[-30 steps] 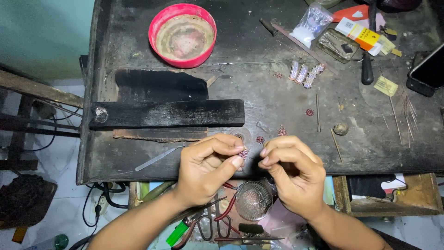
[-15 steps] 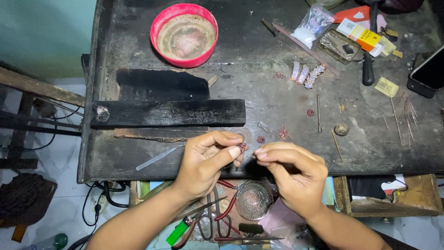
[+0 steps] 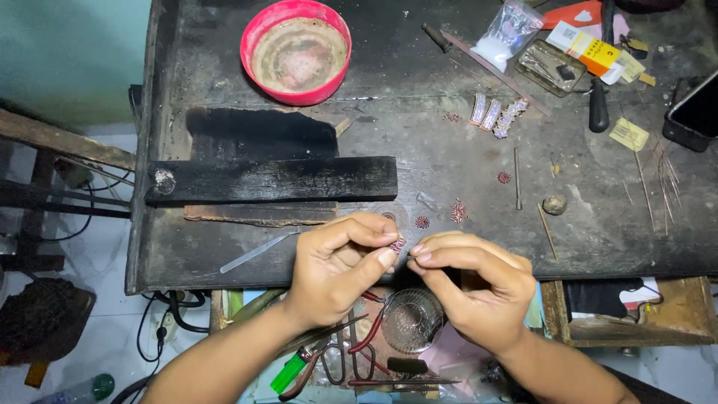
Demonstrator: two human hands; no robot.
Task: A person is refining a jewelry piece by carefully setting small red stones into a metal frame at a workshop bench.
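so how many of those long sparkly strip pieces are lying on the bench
3, side by side on the bench's upper right: left strip, middle strip, right strip. Clutter nearby may hide others.

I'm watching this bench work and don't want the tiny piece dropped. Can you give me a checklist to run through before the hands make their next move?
1. Left hand pinches the small red beaded piece between thumb and forefinger: ok.
2. Right hand holds a thin wire or pin at the piece: cannot tell, too small.
3. Hands over the bench, not past its front edge: not ok, they hang over the edge.
4. Wire mesh cup sits below the hands: ok.
5. Loose beaded pieces lie apart from the hands: ok.
6. Red bowl stands well away: ok.
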